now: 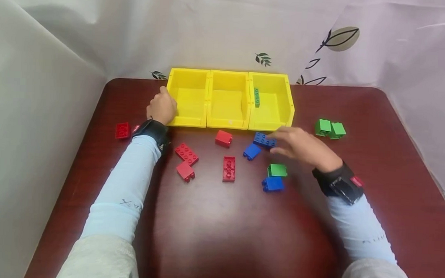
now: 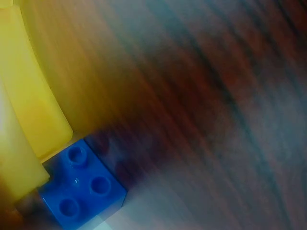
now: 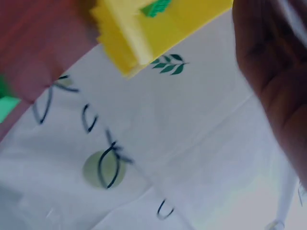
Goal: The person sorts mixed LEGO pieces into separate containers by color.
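My left hand is at the left outer edge of the yellow three-part bin, fingers bent downward and mostly hidden. In the left wrist view a blue brick with studs up sits right by the yellow bin wall; that view shows no fingers, so I cannot tell whether the hand holds it. My right hand reaches over the table, thumb and fingers apart, fingertips at the right end of a blue eight-stud brick. Another blue brick lies just below that one.
A green brick lies in the bin's right compartment. Red bricks are scattered across the middle, with one red brick at far left. A green brick and blue brick sit nearer me; two green bricks stand right.
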A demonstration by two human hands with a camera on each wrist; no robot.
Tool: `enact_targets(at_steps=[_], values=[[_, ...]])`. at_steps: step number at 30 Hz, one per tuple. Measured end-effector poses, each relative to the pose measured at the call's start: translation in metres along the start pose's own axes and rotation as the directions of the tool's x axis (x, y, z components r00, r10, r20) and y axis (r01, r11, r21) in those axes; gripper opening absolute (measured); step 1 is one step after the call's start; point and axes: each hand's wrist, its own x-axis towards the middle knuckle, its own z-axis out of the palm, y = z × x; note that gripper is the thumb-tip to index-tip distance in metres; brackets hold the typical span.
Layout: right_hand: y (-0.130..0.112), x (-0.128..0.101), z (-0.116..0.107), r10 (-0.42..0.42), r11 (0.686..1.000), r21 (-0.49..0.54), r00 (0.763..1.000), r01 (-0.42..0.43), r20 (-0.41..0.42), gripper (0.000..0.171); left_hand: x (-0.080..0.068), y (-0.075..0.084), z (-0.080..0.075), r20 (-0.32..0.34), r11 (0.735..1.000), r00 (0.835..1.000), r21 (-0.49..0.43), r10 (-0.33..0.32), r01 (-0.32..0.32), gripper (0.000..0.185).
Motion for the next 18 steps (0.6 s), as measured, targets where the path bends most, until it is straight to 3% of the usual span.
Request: enact_targets(at_steps=[3, 8, 13, 18], values=[[0.002, -0.024, 0.018, -0.084, 0.996, -0.003, 0.996, 0.084, -0.014, 0.037, 0.000, -0.004, -0.003, 0.006, 1.000, 1.000, 0.009, -0.015, 0.015, 0.048], [0.001, -0.050, 0.040, -0.035, 0.999, -0.003, 0.999, 0.035, -0.009, 0.028, 0.000, -0.006, -0.002, 0.013, 1.000, 1.000, 0.018, -0.009, 0.009, 0.048], [-0.001, -0.055, 0.046, -0.026, 1.000, -0.016, 0.998, 0.025, -0.055, 0.025, 0.000, -0.006, -0.002, -0.004, 1.000, 1.000, 0.020, 0.006, -0.006, 0.048], [0.000, -0.056, 0.038, -0.002, 1.000, 0.011, 1.000, 0.002, 0.010, 0.028, 0.002, -0.003, 0.001, 0.005, 1.000, 1.000, 0.007, 0.019, -0.019, 0.049]])
